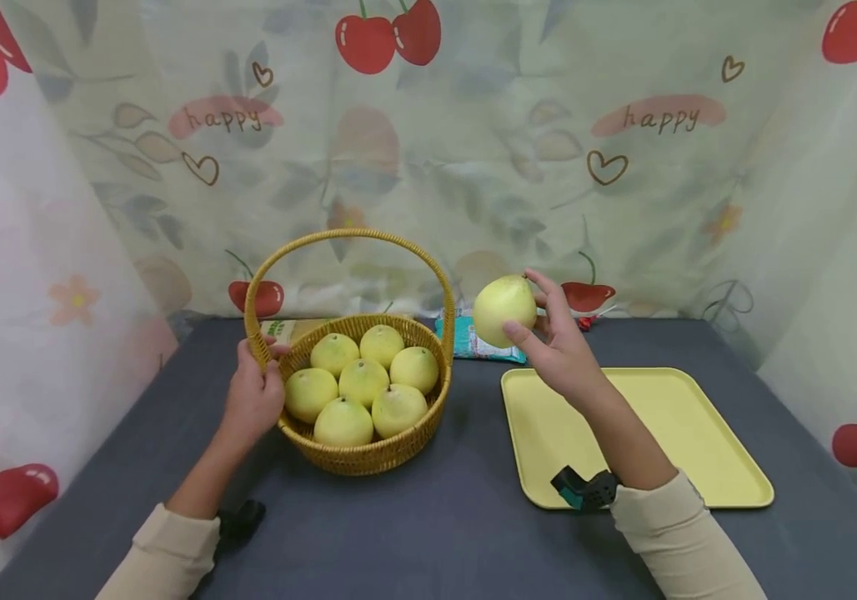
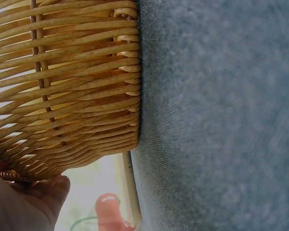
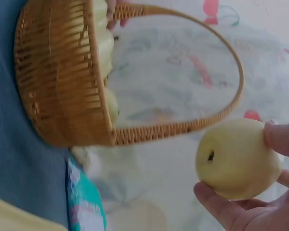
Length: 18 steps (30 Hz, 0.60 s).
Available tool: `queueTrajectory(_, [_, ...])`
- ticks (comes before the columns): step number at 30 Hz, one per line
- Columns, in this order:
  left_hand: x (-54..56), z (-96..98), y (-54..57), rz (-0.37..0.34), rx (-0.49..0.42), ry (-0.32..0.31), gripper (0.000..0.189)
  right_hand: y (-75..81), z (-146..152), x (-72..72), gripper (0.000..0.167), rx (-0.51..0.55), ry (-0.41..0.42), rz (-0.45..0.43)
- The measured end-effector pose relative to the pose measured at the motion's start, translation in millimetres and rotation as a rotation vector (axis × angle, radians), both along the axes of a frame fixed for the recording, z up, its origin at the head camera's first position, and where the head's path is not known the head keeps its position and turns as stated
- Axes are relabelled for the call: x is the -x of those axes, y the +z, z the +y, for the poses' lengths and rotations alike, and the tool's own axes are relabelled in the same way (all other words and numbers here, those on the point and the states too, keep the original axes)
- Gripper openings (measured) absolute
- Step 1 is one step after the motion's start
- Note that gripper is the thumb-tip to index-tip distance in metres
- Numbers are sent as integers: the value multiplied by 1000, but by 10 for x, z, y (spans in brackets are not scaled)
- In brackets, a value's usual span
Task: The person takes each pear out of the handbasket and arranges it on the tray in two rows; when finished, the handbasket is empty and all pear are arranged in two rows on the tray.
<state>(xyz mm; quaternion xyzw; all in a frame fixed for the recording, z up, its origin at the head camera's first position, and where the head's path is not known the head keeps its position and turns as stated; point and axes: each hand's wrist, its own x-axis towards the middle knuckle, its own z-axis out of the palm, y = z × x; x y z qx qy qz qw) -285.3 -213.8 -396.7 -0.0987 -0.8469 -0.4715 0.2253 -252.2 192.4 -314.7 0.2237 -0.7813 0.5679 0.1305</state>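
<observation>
A pale yellow-green round pear (image 1: 503, 310) is in my right hand (image 1: 559, 350), pinched between thumb and fingers above the table. The right wrist view shows the same pear (image 3: 233, 159) with its dark end facing the camera. My left hand (image 1: 252, 393) grips the lower left end of the handle on a woven wicker basket (image 1: 368, 457). Several more pears (image 1: 363, 382) fill that basket, which stands upright on the table. In the left wrist view, my left hand's fingers (image 2: 45, 195) are against the wicker basket (image 2: 77, 86) near its rim; part of the hand is cut off.
A yellow rectangular tray (image 1: 699, 433) lies on the dark grey table (image 1: 413, 542), beneath my right forearm. Behind the basket and the held pear are a teal packet (image 1: 484, 343) and a tan packet (image 1: 278, 329). A printed curtain (image 1: 428, 150) hangs at the back and sides.
</observation>
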Motion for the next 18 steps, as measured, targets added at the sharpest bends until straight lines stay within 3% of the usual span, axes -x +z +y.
queueTrajectory(10, [23, 39, 10, -17, -15, -9, 33, -59, 283, 120, 65, -185, -114, -23])
queueTrajectory(18, [3, 13, 8, -14, -4, 5, 34, -185, 403, 197, 63, -357, -139, -46])
